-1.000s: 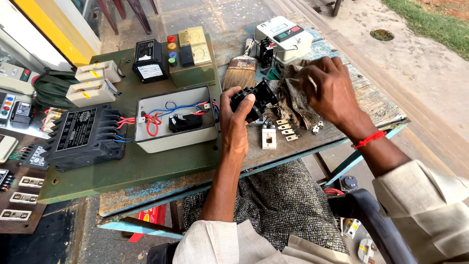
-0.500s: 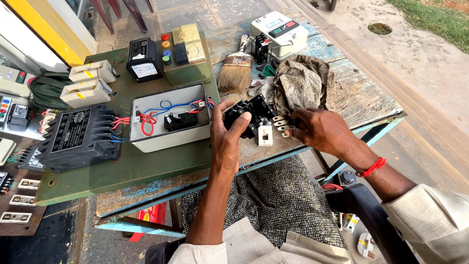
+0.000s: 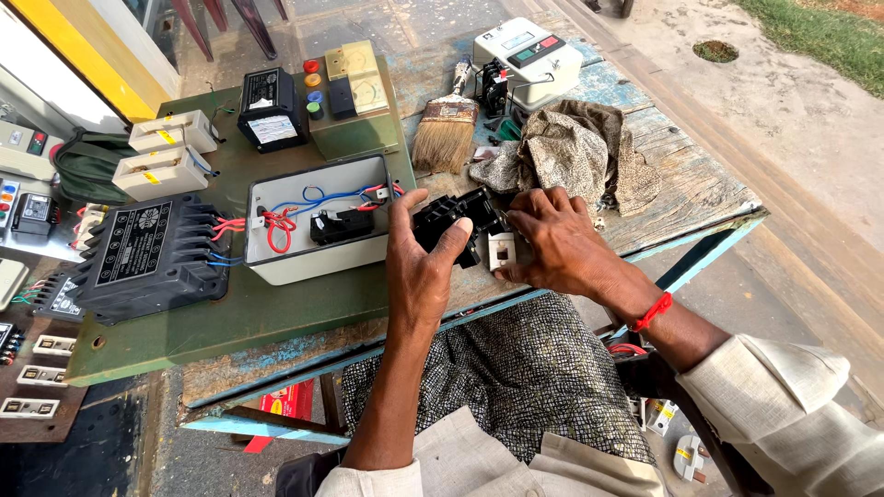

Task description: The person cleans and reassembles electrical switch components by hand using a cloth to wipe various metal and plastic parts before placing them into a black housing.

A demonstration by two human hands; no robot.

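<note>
Head view, left to right: a black finned unit (image 3: 138, 253) with red and blue leads sits at the desk's (image 3: 276, 313) left, beside an open grey enclosure (image 3: 318, 221) wired in red and blue. Your left hand (image 3: 419, 267) holds the black switch part (image 3: 456, 221) upright just over the desk's front edge, thumb and fingers pressed around its left side. Your right hand (image 3: 557, 244) has come down from the patterned cloth (image 3: 571, 152), where it lay a second ago, and now rests its fingers against the part's right side and the small white piece (image 3: 502, 248) below it. Whether that grip pinches anything, you cannot tell. The cloth lies released behind, a paintbrush (image 3: 447, 129) to its left. Both hands now meet on the part, suggesting work on it has resumed.
</note>
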